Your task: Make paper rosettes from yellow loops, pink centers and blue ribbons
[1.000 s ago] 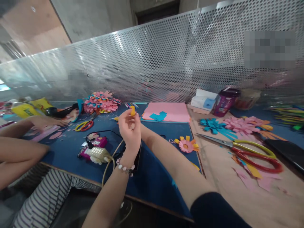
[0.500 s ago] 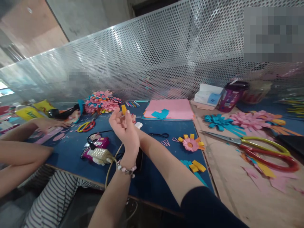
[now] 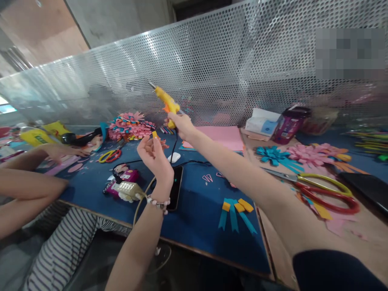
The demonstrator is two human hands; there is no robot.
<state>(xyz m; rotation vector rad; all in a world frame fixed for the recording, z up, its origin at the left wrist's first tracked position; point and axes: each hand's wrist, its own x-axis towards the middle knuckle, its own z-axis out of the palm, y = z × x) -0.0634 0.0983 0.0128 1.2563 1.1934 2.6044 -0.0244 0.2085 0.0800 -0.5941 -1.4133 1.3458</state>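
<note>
My left hand point(image 3: 157, 161) is raised over the blue table point(image 3: 197, 226), its thumb and fingertips pinching a small yellow paper piece point(image 3: 154, 134). Wrapped around the handle of a yellow glue gun point(image 3: 167, 101) is my right hand point(image 3: 182, 127). The gun's metal nozzle points up and to the left, clear of the paper piece, and its black cord hangs down. Beneath my right forearm lie blue paper strips point(image 3: 233, 218) beside yellow folded pieces point(image 3: 239, 207). That forearm covers most of the pink flower, and part of the pink paper sheets point(image 3: 222, 135) behind.
Large scissors point(image 3: 327, 198) and finished paper flowers point(image 3: 274, 155) lie on the right. A phone point(image 3: 176, 190) and a plugged power strip point(image 3: 125, 186) sit near my left wrist. A co-worker's arm point(image 3: 30, 165) rests at the left. A perforated metal panel point(image 3: 212, 72) stands behind.
My right hand has come out from behind the left, lifting the glue gun up into view. My left hand stays nearly in place with the yellow paper piece.
</note>
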